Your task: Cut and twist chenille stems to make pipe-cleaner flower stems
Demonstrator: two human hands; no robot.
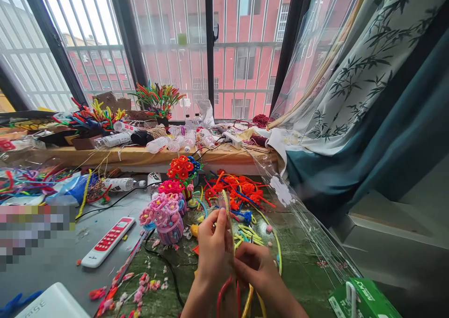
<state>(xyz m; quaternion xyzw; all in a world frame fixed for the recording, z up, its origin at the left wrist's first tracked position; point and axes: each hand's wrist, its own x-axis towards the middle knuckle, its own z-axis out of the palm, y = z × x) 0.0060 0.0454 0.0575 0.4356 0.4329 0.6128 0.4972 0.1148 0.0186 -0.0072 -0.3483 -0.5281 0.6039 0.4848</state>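
In the middle of the head view, my left hand (212, 243) is closed around a narrow see-through strip that looks like a ruler (222, 201), held upright. A yellow pipe cleaner (226, 197) runs along the strip's edge. My right hand (257, 266) is just right of it, thumb and fingers pinched on the pipe cleaner at the strip's edge. Red and yellow pipe cleaner lengths (250, 299) hang below the hands. Short yellow-green pipe cleaner pieces (248, 234) and a small blue piece (247, 217) lie beyond my right hand.
Pink pipe cleaner flowers (164, 210) in a striped pot stand left of my hands. Orange-red flowers (242, 189) are heaped behind. A remote control (108, 242), a black cable (170, 266) and fluff scraps lie left. A green box (366, 299) sits at the lower right. Bottles (157, 144) crowd the sill.
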